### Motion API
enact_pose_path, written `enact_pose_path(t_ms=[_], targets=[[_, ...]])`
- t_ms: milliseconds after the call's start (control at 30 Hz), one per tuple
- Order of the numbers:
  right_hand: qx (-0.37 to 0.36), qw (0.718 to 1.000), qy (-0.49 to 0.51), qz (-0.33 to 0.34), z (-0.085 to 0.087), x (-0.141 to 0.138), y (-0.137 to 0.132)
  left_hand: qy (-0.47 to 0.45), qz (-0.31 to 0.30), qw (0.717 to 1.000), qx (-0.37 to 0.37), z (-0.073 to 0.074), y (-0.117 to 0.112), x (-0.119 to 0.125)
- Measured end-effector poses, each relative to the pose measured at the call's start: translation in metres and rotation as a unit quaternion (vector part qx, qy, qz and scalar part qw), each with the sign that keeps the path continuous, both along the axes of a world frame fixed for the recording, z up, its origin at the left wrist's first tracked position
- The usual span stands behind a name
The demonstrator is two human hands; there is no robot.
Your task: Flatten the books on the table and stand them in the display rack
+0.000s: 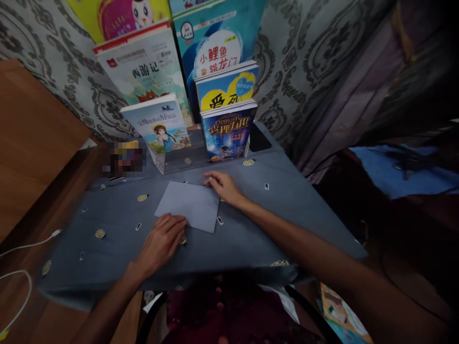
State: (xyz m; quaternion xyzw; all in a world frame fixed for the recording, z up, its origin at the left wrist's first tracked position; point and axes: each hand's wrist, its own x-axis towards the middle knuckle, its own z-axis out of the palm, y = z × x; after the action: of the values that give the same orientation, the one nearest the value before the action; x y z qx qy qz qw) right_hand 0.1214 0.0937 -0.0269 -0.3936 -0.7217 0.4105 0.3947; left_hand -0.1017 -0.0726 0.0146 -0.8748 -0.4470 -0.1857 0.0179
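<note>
A plain pale sheet of paper (190,203), perhaps folded, lies flat and slightly turned on the cloth-covered table. My left hand (162,241) rests at its near left edge, the fingers laid flat together over the border. At the far right corner is my right hand (223,187), its fingers loosely bent and stretched to the left, apart from one another. No object shows in that hand. Whether its fingertips press on the paper or hover just above it, I cannot tell.
Behind the paper a clear acrylic stand (179,160) holds several upright books, among them a dark blue book (229,134). A black flat device (260,138) lies to its right. A blurred-out item (125,160) sits at the left. The grey-blue tablecloth (118,258) drapes over the near edge.
</note>
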Motion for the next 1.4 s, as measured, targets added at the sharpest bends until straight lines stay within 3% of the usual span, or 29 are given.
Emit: enact_pose_path(t_ms=[167,500,600,700,800,933,1233,1400], targets=[[0.002,0.998,-0.049,-0.038,0.002,0.003,0.0,0.004,0.0,0.999,-0.032,-0.003,0.004,0.008],[-0.03,0.999,-0.012,-0.021,0.002,0.006,0.006,0.046,0.003,0.998,-0.035,-0.011,0.084,0.047],[-0.04,0.999,0.007,-0.011,0.0,0.006,0.008,0.063,0.009,0.998,-0.031,-0.01,0.098,0.056],[-0.061,0.998,0.033,-0.011,0.0,0.006,0.01,0.062,-0.013,0.997,-0.037,-0.003,0.09,0.062],[-0.075,0.995,0.05,-0.034,0.001,0.007,0.013,0.048,-0.07,0.995,-0.056,0.004,0.064,0.068],[-0.073,0.994,0.042,-0.073,0.003,0.009,0.015,0.025,-0.107,0.992,-0.053,0.004,0.043,0.074],[-0.043,0.992,0.022,-0.113,0.008,0.017,0.019,0.02,-0.073,0.996,-0.038,-0.017,0.098,0.087],[0.005,0.997,-0.006,-0.078,0.015,0.015,0.009,0.002,-0.071,0.997,-0.026,-0.012,0.091,0.075]])
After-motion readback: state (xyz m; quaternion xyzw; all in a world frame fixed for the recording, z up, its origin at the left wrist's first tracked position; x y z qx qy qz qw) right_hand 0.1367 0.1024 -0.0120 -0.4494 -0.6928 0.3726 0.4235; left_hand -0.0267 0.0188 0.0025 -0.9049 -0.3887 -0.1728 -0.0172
